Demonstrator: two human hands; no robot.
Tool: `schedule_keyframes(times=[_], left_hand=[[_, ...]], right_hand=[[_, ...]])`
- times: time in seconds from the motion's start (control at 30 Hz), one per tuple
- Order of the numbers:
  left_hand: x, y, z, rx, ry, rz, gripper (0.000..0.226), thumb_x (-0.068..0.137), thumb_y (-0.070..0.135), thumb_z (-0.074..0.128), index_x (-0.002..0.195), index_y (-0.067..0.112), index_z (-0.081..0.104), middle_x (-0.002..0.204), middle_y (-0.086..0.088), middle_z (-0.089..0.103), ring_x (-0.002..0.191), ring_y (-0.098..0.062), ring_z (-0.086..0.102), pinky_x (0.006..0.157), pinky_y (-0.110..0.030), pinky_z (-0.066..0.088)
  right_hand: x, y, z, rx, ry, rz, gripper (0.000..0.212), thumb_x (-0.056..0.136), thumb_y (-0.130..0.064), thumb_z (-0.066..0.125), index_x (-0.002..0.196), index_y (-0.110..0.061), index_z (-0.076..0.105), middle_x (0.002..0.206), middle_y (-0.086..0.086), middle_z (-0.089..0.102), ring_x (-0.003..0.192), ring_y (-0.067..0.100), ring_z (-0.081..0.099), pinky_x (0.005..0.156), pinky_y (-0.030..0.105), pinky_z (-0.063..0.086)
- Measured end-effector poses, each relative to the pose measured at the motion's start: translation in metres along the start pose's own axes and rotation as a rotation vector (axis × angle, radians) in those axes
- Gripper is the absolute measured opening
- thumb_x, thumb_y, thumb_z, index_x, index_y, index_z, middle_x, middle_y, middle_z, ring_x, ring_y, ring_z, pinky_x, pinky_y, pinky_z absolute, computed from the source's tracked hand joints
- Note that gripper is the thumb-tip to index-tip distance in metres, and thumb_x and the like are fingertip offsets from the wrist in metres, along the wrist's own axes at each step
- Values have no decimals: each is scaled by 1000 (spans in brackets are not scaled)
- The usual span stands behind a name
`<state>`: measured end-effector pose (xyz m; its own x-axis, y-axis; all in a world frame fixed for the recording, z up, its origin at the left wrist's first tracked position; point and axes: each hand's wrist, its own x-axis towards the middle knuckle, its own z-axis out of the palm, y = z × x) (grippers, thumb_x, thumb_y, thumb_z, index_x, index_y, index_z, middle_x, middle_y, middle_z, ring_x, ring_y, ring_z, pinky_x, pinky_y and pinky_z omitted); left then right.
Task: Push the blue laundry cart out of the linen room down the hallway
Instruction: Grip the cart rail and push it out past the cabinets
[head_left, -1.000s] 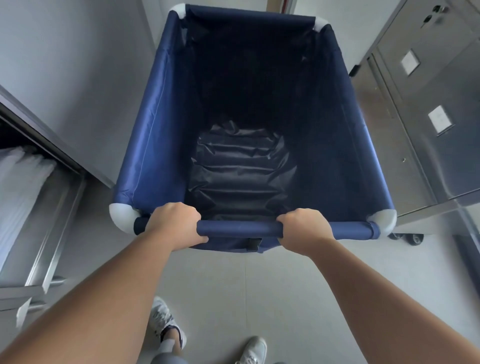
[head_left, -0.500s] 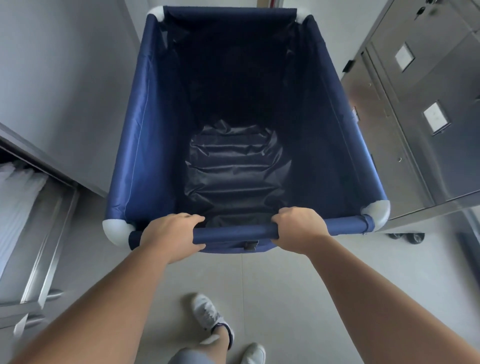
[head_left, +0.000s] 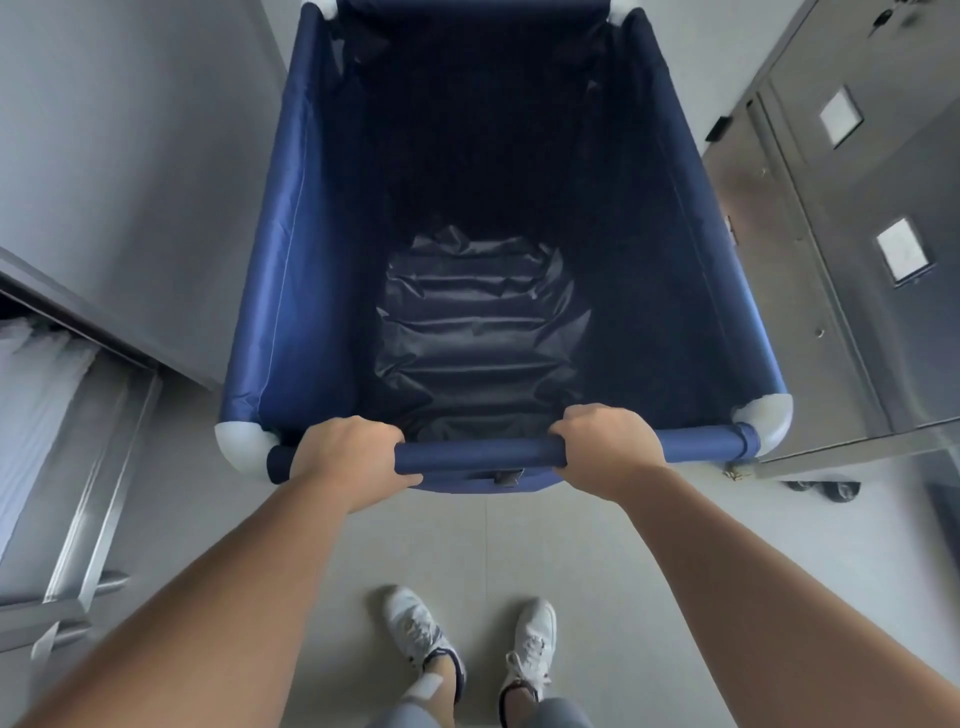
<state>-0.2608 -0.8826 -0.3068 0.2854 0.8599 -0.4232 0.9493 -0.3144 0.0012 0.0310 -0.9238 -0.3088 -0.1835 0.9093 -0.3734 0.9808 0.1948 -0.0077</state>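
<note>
The blue laundry cart (head_left: 275, 260) fills the middle of the head view, a deep fabric bin with white corner caps and nothing inside but its wrinkled dark liner. Its padded blue handle bar (head_left: 478, 454) runs across the near edge. My left hand (head_left: 345, 457) is wrapped around the bar near its left end. My right hand (head_left: 608, 447) grips the bar right of centre. Both arms reach forward from the bottom of the view.
A steel shelf unit (head_left: 98, 467) with white linens stands at the left, beside a grey wall (head_left: 130, 156). Stainless cabinets (head_left: 841, 234) on small casters line the right, close to the cart's right side. My two white shoes (head_left: 415, 634) stand on the pale tiled floor.
The cart has rolled forward between the wall and the cabinets. My feet have stepped after it, and both shoes now show side by side. Both hands keep their grip on the bar.
</note>
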Motion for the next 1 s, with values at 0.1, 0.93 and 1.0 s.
schedule_keyframes(times=[0.1,0.93,1.0], left_hand=[[4,4,-2,27,14,-8,36,76,68,55,90,38,67,72,12,63,72,-17,59,58,-29,38],[46,31,-17,45,76,-51,39,72,73,55,83,37,66,65,13,59,63,-12,55,50,-27,32],[55,30,-20,35,74,-51,40,72,73,55,82,36,66,64,13,59,63,-12,55,51,-27,33]], right_hand=[[4,7,-2,-13,6,-28,15,88,-33,49,94,-32,63,90,-8,55,74,18,49,59,30,36],[41,56,-20,-120,28,-65,18,84,-26,49,91,-35,63,85,-9,51,79,17,40,74,32,24],[50,61,-24,-123,17,-55,19,85,-26,48,92,-35,63,85,-9,51,79,17,41,75,32,25]])
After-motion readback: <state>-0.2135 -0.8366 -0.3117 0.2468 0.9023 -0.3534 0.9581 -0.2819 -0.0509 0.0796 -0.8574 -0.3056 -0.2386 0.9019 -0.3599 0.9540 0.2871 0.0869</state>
